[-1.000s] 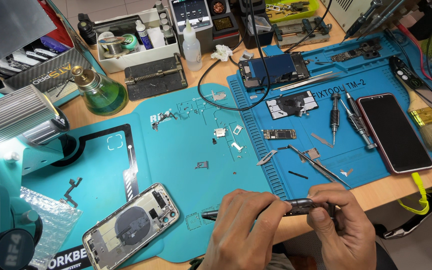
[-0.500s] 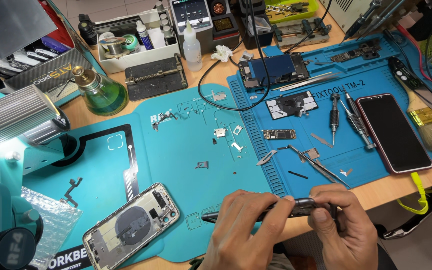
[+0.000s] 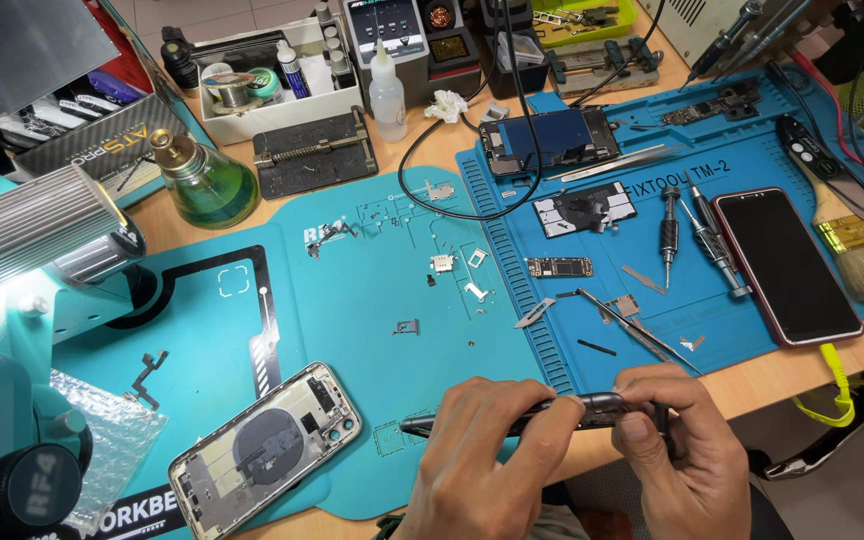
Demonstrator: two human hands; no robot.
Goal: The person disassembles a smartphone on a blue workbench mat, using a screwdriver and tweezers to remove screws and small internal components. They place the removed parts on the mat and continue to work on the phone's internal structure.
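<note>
Both my hands hold a dark slim screwdriver [image 3: 552, 413] level above the near edge of the teal work mat [image 3: 372, 300]. My left hand [image 3: 487, 455] grips its shaft near the tip end. My right hand [image 3: 677, 440] pinches the handle end. Its dark tip [image 3: 414, 427] points left toward an opened phone body [image 3: 264, 452], which lies back-up on the mat with its round coil showing. Small screws and metal brackets [image 3: 442, 263] are scattered on the mat's middle.
A blue mat [image 3: 752, 150] on the right carries a dark phone [image 3: 787, 265], two screwdrivers [image 3: 692, 235], tweezers [image 3: 632, 325] and boards. A brush [image 3: 852, 235] lies far right. A green glass bottle [image 3: 207, 180], a microscope [image 3: 22, 300] and parts trays stand left and back.
Nothing clear has changed: both hands stay on the screwdriver at the mat's near edge, with only slight finger shifts.
</note>
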